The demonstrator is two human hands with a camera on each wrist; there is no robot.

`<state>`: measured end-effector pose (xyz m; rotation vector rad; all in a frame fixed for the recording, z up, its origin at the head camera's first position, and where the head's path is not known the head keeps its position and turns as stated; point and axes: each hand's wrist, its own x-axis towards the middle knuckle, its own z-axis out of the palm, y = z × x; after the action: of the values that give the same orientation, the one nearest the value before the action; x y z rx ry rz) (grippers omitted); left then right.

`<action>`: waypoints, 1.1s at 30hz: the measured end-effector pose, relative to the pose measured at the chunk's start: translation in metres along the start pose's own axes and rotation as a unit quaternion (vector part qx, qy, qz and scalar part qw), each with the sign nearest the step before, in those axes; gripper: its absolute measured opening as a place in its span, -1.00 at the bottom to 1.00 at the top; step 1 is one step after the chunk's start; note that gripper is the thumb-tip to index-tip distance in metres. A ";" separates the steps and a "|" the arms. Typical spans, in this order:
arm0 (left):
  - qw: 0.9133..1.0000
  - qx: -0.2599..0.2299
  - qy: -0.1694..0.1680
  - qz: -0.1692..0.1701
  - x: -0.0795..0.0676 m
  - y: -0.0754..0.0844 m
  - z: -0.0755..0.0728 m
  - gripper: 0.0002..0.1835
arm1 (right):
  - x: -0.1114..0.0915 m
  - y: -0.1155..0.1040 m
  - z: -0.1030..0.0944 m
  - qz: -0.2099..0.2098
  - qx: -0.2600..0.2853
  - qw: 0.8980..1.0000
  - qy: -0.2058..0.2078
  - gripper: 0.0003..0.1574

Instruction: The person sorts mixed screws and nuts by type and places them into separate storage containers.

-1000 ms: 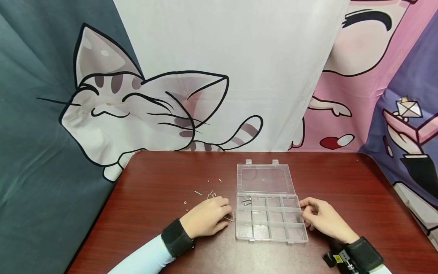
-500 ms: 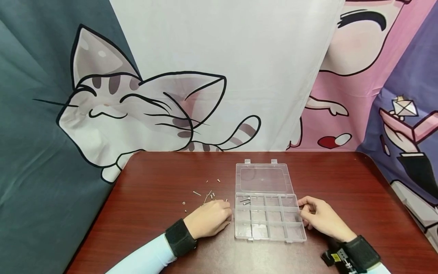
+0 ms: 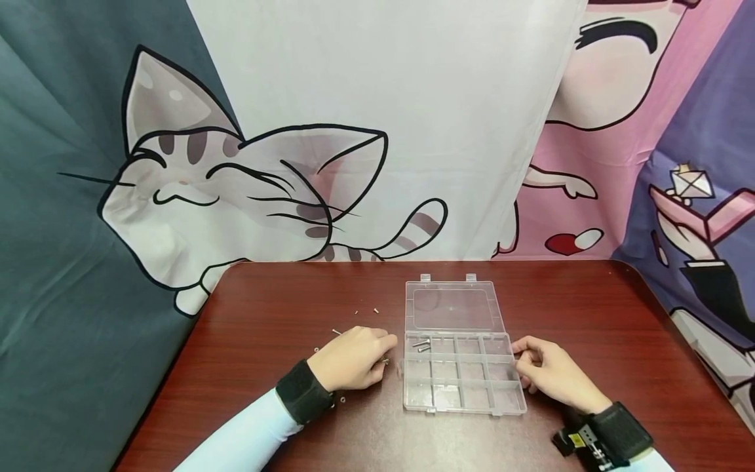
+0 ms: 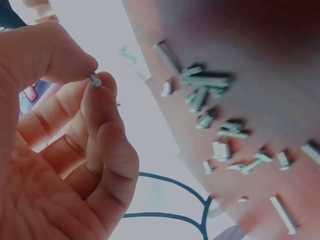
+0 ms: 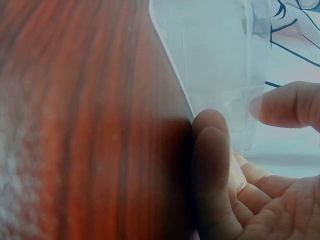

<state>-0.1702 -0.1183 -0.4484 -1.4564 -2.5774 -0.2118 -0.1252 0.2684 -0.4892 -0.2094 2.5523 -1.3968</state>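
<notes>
My left hand (image 3: 352,359) is left of the box, over the table. In the left wrist view, its thumb and index finger pinch a small metal screw (image 4: 96,80), mostly hidden so that one end shows. A clear plastic compartment box (image 3: 463,405) lies with its lid (image 3: 454,308) folded back. Several silver screws (image 3: 423,343) sit in its back left compartment. My right hand (image 3: 553,372) holds the box's right side; in the right wrist view the thumb rests on one face and curled fingers press the lower edge.
Loose screws and small metal parts (image 4: 207,81) lie scattered beside the left hand, largely hidden by it in the head view. One small nut (image 3: 343,399) lies near the left wrist band (image 3: 305,392). A cat-printed curtain (image 3: 283,196) hangs behind the reddish-brown table (image 3: 283,295).
My left hand has moved from low by the box's left side slightly back and left, over the loose screws, and now shows a screw in its pinch. The right hand stays at the box.
</notes>
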 end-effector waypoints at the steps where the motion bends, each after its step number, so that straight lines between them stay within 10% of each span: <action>1: 1.000 -0.001 0.002 0.002 0.002 0.000 -0.002 -0.84 | 0.000 0.000 0.000 0.001 0.000 1.000 0.000 -0.64; 18: 0.998 -0.009 0.032 0.057 0.046 0.013 -0.009 -0.87 | 0.000 0.001 0.001 0.001 0.003 1.000 0.003 -0.63; 33: 0.997 -0.006 0.033 0.076 0.046 0.021 0.001 -0.86 | 0.001 0.003 0.001 0.001 0.000 1.000 0.003 -0.63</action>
<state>-0.1757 -0.0689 -0.4381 -1.6130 -2.4044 -0.2505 -0.1259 0.2687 -0.4924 -0.2026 2.5558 -1.3985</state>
